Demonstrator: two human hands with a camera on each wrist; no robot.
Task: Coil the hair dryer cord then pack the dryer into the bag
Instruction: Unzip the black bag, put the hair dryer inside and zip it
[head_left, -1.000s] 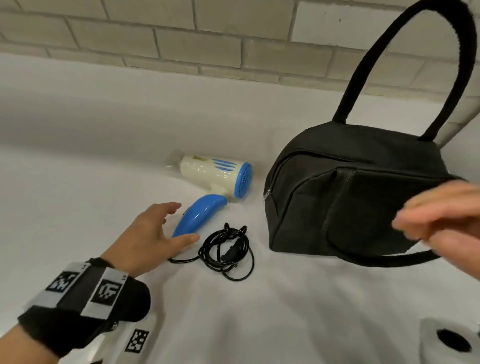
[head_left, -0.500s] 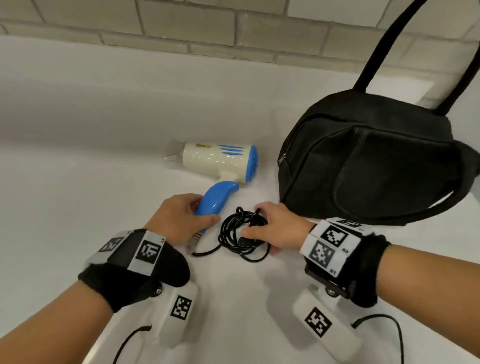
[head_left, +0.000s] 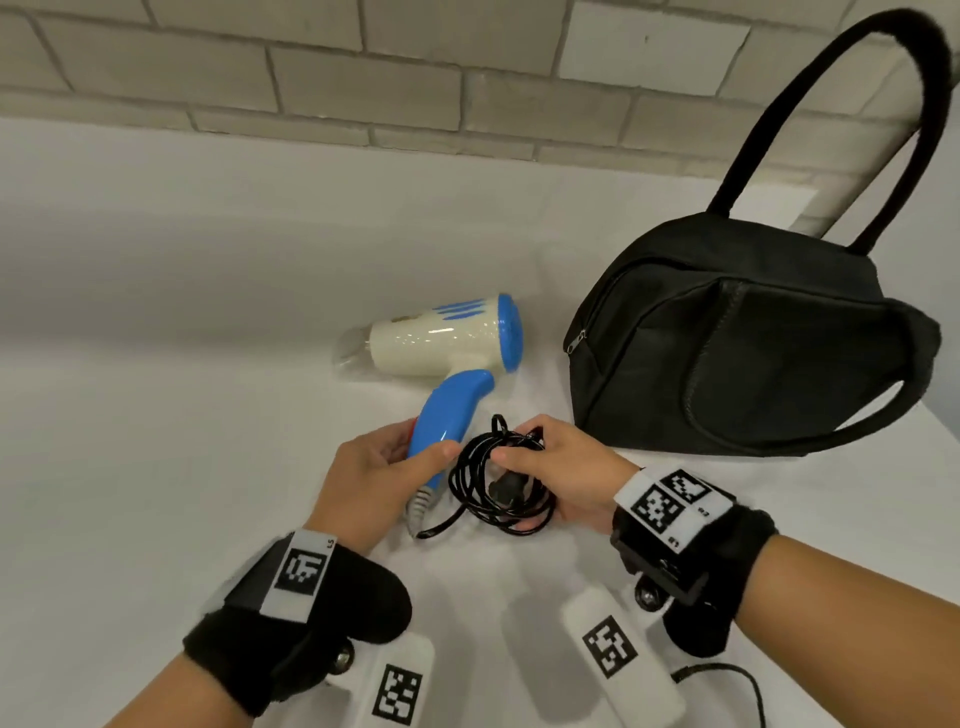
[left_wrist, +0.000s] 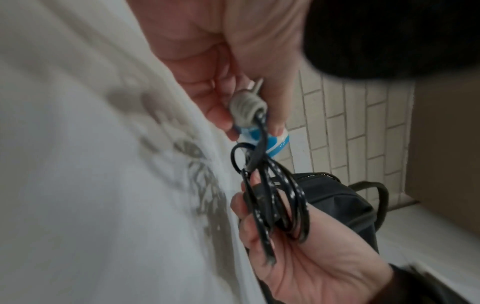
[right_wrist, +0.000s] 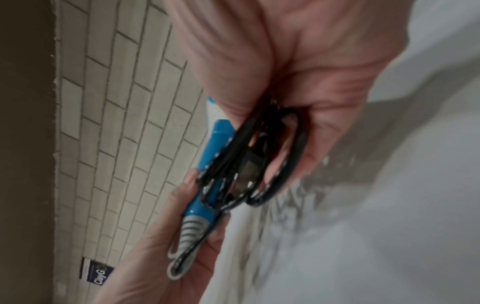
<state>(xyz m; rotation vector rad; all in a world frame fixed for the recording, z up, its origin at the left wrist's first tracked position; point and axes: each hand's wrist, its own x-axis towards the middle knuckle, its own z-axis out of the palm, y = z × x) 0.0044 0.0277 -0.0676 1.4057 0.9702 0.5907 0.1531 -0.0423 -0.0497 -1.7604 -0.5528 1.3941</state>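
Observation:
A cream and blue hair dryer (head_left: 447, 340) is lifted off the white table (head_left: 156, 415). My left hand (head_left: 384, 462) grips its blue handle (head_left: 447, 410) near the grey cord collar (left_wrist: 246, 111). Just right of it, my right hand (head_left: 550, 462) holds the coiled black cord (head_left: 498, 483), fingers curled through the loops (right_wrist: 259, 156). The plug sits inside the coil. A black zipped bag (head_left: 743, 353) with long handles stands to the right, close behind my right hand.
A pale brick wall (head_left: 363, 78) runs along the back of the table. The bag's tall handle (head_left: 831, 114) arches up at the far right. Bare white tabletop lies to the left of the dryer.
My right hand left the bag and came to the cord coil; my left hand closed on the dryer handle. Dryer and coil have risen off the table.

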